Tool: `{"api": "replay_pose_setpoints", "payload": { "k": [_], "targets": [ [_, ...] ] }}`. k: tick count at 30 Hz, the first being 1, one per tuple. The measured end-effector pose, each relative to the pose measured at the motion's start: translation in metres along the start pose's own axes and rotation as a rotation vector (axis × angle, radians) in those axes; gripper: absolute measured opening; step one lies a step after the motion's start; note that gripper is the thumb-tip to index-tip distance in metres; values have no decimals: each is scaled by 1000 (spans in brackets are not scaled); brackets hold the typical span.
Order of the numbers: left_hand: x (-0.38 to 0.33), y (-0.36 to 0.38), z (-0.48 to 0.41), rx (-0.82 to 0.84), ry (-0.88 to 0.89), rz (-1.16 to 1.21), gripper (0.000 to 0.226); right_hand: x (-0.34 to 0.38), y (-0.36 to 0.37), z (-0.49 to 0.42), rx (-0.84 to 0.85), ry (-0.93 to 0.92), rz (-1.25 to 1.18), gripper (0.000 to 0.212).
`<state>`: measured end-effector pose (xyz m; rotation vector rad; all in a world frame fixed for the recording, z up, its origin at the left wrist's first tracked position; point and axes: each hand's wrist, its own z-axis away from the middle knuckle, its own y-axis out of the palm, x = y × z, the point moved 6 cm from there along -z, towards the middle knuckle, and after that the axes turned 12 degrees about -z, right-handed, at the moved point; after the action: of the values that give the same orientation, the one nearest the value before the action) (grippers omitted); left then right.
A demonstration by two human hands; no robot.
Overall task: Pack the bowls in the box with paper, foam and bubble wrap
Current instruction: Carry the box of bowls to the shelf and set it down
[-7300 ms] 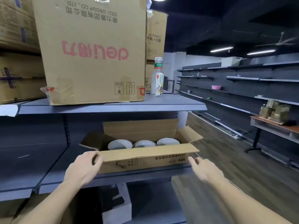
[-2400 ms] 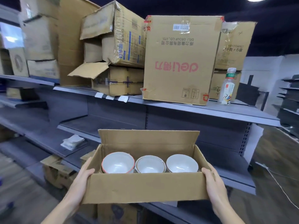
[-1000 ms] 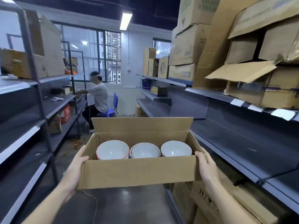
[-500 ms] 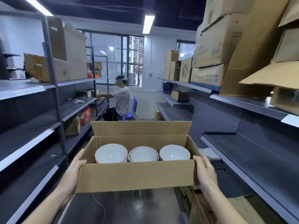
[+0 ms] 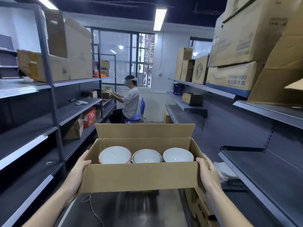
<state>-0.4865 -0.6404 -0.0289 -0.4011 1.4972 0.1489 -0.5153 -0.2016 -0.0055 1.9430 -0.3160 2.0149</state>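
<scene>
An open cardboard box [image 5: 139, 176] hangs in the air in front of me, carried between both hands. My left hand [image 5: 78, 169] grips its left end, thumb hooked over the rim. On the right end my right hand [image 5: 208, 173] holds the box the same way. Three white bowls stand in a row inside: a red-rimmed bowl [image 5: 114, 155] at the left, a dark-rimmed bowl [image 5: 146, 156] in the middle, a plain bowl [image 5: 177, 155] at the right. The back flap [image 5: 144, 130] stands upright.
Grey metal shelving [image 5: 32, 145] lines the left of the aisle and more shelving [image 5: 265, 169] lines the right, with stacked cartons [image 5: 236, 46] on top. A seated person [image 5: 129, 100] works at the far end. Wrapped material [image 5: 227, 173] lies on the right lower shelf. A cable trails on the floor.
I took the box off the shelf, turned left with it and now face down the aisle. Both hands keep their hold on the box ends.
</scene>
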Motion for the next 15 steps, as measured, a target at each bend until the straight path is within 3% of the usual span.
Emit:
{"api": "replay_pose_setpoints", "payload": {
  "k": [4, 15],
  "targets": [
    [6, 11, -66, 44, -10, 22, 40, -4, 30, -47, -19, 5, 10, 58],
    [-10, 38, -221, 69, 58, -11, 37, 13, 106, -157, -84, -69, -24, 43]
  ]
}}
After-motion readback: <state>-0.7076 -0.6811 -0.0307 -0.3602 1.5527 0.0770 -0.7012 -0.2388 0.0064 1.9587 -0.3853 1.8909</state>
